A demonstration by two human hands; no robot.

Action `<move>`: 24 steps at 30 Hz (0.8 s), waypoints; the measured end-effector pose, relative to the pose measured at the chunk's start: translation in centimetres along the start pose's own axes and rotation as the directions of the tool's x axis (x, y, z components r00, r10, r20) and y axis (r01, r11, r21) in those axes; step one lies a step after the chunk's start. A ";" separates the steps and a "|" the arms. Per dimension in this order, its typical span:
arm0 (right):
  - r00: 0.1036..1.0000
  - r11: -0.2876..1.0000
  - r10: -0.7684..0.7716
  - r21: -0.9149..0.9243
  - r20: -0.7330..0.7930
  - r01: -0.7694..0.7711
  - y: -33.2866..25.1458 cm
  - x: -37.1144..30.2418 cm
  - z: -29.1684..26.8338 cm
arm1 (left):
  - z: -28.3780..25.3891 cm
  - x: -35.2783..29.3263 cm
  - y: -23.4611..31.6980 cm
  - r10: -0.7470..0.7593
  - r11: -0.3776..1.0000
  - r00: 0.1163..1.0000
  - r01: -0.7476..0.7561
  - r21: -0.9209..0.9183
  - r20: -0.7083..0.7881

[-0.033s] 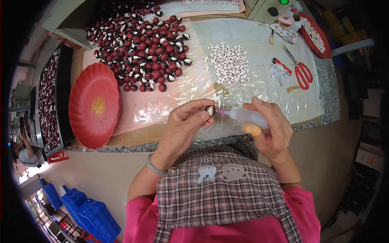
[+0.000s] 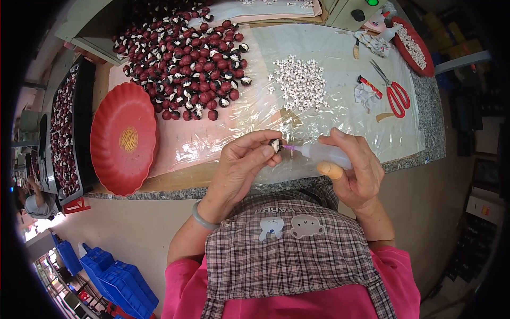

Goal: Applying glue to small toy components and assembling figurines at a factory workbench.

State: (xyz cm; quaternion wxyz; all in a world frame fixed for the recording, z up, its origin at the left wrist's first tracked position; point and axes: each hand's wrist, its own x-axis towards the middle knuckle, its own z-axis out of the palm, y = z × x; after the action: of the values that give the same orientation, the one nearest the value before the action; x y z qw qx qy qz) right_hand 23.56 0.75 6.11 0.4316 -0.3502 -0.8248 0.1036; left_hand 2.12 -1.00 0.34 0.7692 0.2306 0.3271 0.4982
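Between the thumb and fingers of my left hand [image 2: 247,159] is a small dark round piece with a white patch [image 2: 275,144]. My right hand [image 2: 357,167] is wrapped round a translucent squeeze bottle [image 2: 328,154] lying sideways. The bottle's thin purple tip points left and meets the piece or stops right beside it; I cannot tell which. An orange finger cover [image 2: 330,170] sits on a digit of my right hand. Past my hands lies a spread of small white pieces with dark specks [image 2: 300,82]. Farther left is a large heap of dark red balls with black-and-white parts [image 2: 194,69].
A red scalloped bowl [image 2: 125,154] stands at the left. On the right lie red-handled scissors [image 2: 396,95], a crumpled wad [image 2: 366,95] and a red tray of white pieces [image 2: 411,48]. Plastic sheeting covers the granite-edged table. Blue crates [image 2: 119,282] stand on the floor, lower left.
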 end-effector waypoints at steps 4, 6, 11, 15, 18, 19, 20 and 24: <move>0.996 0.990 0.081 0.116 -0.031 -0.077 0.6 -0.4 -0.1 | -0.3 0.0 0.1 -0.014 0.999 1.000 0.015 -0.044 0.020; 0.957 0.907 0.283 0.341 -0.057 -0.248 0.8 -1.1 0.0 | -0.3 0.0 0.2 -0.019 0.998 0.999 0.020 -0.057 0.025; 0.790 0.381 0.601 0.827 0.118 -0.413 2.9 -1.2 0.2 | -0.7 0.1 0.0 -0.036 0.994 0.998 0.040 -0.098 0.042; 0.720 0.225 0.664 0.864 0.203 -0.450 4.3 -1.7 0.3 | -0.8 0.3 -0.1 -0.032 0.993 0.997 0.040 -0.110 0.068; 0.609 0.055 0.705 0.829 0.362 -0.557 5.5 -2.7 0.1 | -0.9 0.1 0.0 -0.018 0.993 0.998 0.025 -0.113 0.062; 0.611 0.089 0.708 0.813 0.354 -0.575 5.6 -2.5 0.1 | -1.1 0.1 -0.1 -0.019 0.993 0.998 0.025 -0.114 0.053; 0.610 0.100 0.714 0.812 0.343 -0.574 5.7 -2.4 0.1 | -1.2 0.1 -0.2 -0.020 0.993 0.999 0.025 -0.115 0.044; 0.577 0.185 0.761 0.754 0.296 -0.630 6.8 -2.7 0.5 | -1.2 0.1 -0.2 -0.032 0.993 0.999 0.036 -0.110 0.035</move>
State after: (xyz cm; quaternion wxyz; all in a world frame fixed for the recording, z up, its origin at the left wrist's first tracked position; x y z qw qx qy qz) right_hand 27.55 3.95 0.87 0.5010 -0.4564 -0.3950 0.6202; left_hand 1.38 -0.99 -0.67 0.7946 0.1902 0.2899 0.4984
